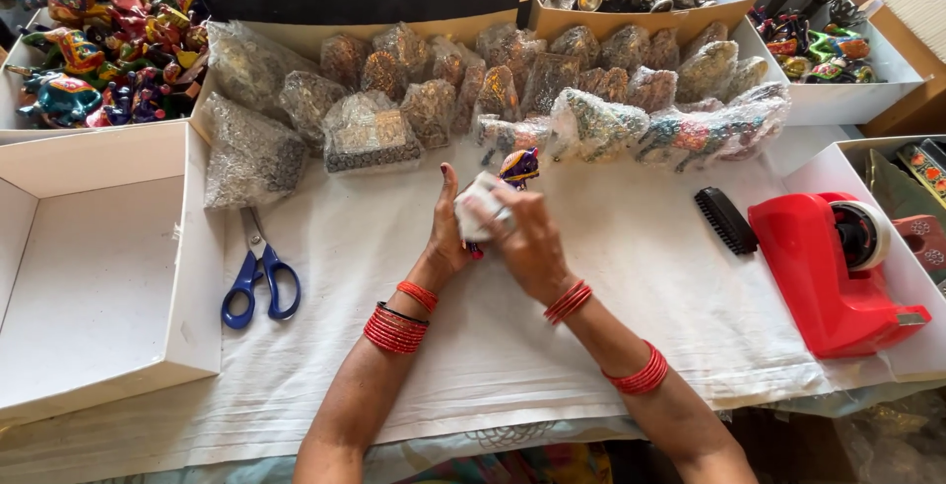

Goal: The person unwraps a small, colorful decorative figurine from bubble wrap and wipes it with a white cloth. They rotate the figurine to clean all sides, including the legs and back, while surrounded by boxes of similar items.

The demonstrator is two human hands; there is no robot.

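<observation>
Both my hands meet over the middle of the white cloth [591,326]. My left hand [445,238] and my right hand [527,238] grip a small painted animal figurine [518,166], purple and yellow, half covered in clear bubble wrap [480,200]. Its head sticks out above my fingers. Red bangles ring both my wrists.
Blue-handled scissors [258,282] lie left of my hands. An open white box [99,267] sits at the left. A red tape dispenser [838,267] and a black brush [726,220] lie right. Several bubble-wrapped figures [611,119] line the back, with trays of painted figurines [108,50] behind.
</observation>
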